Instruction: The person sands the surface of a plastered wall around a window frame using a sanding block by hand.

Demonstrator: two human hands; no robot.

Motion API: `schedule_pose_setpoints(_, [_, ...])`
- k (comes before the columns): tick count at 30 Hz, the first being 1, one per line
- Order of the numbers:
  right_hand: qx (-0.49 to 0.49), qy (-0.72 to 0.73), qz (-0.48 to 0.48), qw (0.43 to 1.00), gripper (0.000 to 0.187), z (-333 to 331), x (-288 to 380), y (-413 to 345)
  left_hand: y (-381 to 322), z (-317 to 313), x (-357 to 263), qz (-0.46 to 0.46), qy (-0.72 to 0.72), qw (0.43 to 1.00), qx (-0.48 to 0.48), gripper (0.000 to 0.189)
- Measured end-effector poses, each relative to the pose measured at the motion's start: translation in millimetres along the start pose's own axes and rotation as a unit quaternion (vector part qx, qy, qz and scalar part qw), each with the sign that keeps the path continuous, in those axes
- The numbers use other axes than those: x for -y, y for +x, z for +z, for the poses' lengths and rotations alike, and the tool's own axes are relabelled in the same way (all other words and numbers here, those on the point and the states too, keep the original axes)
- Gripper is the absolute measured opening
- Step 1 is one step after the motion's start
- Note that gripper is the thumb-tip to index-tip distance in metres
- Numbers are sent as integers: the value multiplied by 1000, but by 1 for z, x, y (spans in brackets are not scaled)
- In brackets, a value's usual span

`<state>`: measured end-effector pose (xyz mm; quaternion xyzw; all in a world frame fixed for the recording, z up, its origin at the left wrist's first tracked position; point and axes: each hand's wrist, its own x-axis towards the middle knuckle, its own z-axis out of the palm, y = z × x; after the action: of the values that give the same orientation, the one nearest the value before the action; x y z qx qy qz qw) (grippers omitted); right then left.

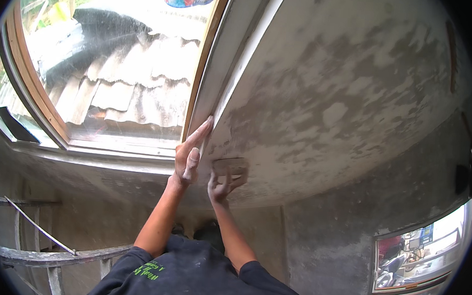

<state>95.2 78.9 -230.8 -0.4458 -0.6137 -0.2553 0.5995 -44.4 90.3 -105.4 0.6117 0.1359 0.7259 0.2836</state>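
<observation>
My left hand (189, 156) holds nothing. Its fingers reach up along the edge of the window reveal (225, 61), with the thumb apart from them and dust on the skin. To its right, my right hand (225, 183) grips a flat rectangular block (230, 166), probably a sanding block, against the wall (304, 95). Patchy pale filler covers this grey wall, lighter in some spots than others. Motion blurs the right hand a little, and the face of the block toward the wall is hidden.
A wood-framed window (200, 68) stands at the left, with corrugated roofing (141, 97) beyond the glass. Below left is a dusty ladder (63, 256) with a thin rod (40, 224) across it. Another framed opening (416, 256) lies at the lower right. My shoes (208, 230) show below.
</observation>
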Motion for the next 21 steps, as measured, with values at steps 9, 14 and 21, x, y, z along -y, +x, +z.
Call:
schedule_pose_setpoints(9, [-128,22,93,987,54,-22,25,204,-4,-10,-7,-61,52,997,-15,74])
schedule_pose_setpoints(14, [16,40,40,998,48,12,29,-33,4,1,-16,-69,53,996,-9,79])
schedule_pose_setpoints(21, [-6,44,38,998,53,3,32,26,0,-7,-11,-66,46,997,5,80])
